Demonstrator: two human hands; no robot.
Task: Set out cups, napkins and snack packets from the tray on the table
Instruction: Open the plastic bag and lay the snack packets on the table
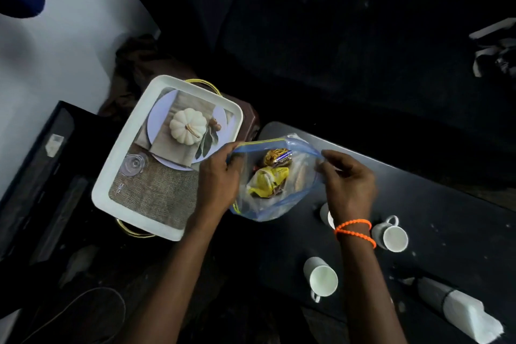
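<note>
We held a clear zip bag (275,198) open over the near end of the dark table (435,204), our left hand (216,176) pinching one side of its blue rim and our right hand (347,179) pinching the other, fingers curled on the plastic. Inside lay snack packets (268,180), a yellow one and a brown one above it. The white tray (117,176) sat just left of the bag, its printed pumpkin picture showing, partly hidden by our left wrist. Three white cups stood on the table: one (321,276) near us, one (391,234) right of our orange wristband (354,227), and one (325,213) mostly hidden behind our right wrist. A stack of napkins (460,310) lay at the table's right end.
</note>
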